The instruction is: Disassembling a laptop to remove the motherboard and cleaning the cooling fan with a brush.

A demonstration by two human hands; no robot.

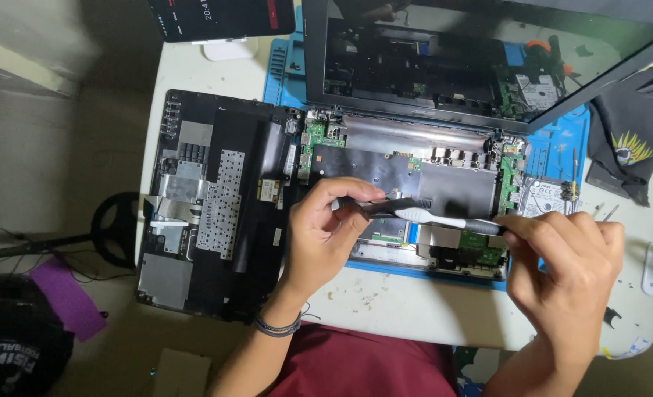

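The person's left hand (326, 228) is closed in a pinch, thumb and forefinger gripping a small dark flat part (393, 206) that juts rightward from the fingertips. The right hand (569, 257) is curled shut around the grey end of a toothbrush (444, 220) with a white and grey handle.

The toothbrush lies nearly level, its long axis running left to right. Its white head end points left and meets the dark part, so the 2 items touch between the hands. The contact point sits just beside the left fingertips and well apart from the right palm; the left hand is the nearer. I cannot tell whether bristles face up or down.

Both hands hover over an opened laptop base (407, 165), its green circuit board and silver shielding exposed, resting on a blue work mat (562, 147). The hinged screen (488, 51) stands behind, reflecting the internals.

Count:
- 1 toothbrush, 1 dark part.
- 1 removed black bottom cover (209, 206), lying inner face up to the left of the base, partly overhanging the white table (415, 301).
- 1 hard drive (547, 197), label up, just right of the base.
- 1 dark cloth (632, 132) at far right.
- 1 phone (223, 18) with a lit display at the upper left.
- 1 braided band (279, 326) on the left wrist.

Small crumbs of debris dot the table near the front edge.
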